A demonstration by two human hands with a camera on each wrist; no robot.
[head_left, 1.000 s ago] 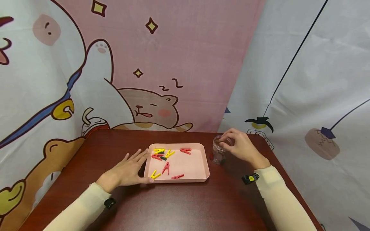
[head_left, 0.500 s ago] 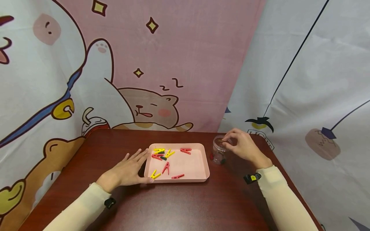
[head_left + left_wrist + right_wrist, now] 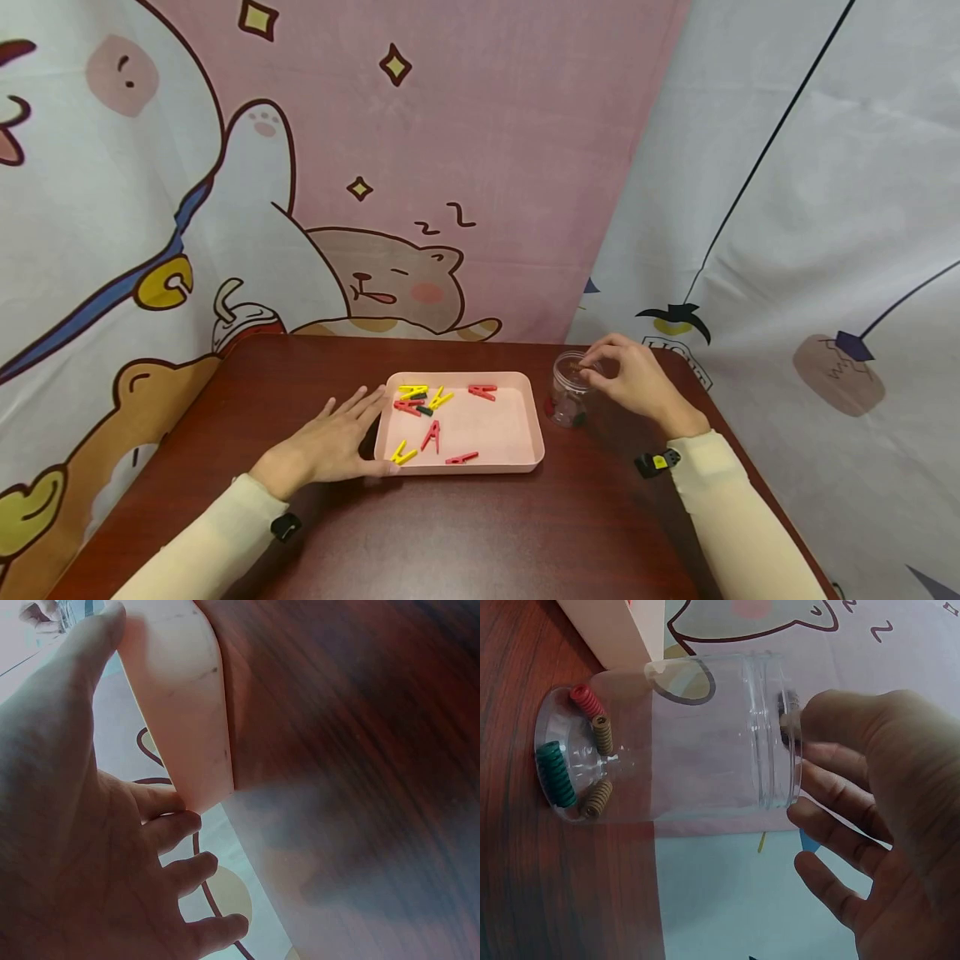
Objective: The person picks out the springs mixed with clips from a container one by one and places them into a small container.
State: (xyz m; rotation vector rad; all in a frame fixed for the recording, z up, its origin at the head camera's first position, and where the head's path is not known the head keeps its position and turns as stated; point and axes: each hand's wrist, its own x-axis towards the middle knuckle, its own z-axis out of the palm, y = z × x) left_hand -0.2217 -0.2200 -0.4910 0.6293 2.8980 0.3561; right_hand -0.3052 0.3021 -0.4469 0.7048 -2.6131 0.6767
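My left hand [image 3: 330, 443] lies spread along the left side of a pink tray [image 3: 498, 437]. In the left wrist view, its thumb touches one end of the tray wall and its fingers reach the other. My right hand [image 3: 633, 379] is at the mouth of a clear jar [image 3: 564, 400], thumb and fingertips pinching a small dark coil spring [image 3: 786, 718] there. Inside the upright jar lie a red spring [image 3: 587, 700], a green spring [image 3: 556, 774] and two brown springs [image 3: 602, 735] at the bottom.
The tray holds several red clothespins [image 3: 431, 437], several yellow clothespins [image 3: 402, 454] and dark springs [image 3: 424, 411], mostly toward its left. Everything stands on a dark brown wooden table [image 3: 480, 533]. A printed cloth [image 3: 525, 167] hangs behind the table.
My right hand has shifted slightly to the right over the jar mouth, its fingertips still together. The left hand, the tray and its contents look unchanged.
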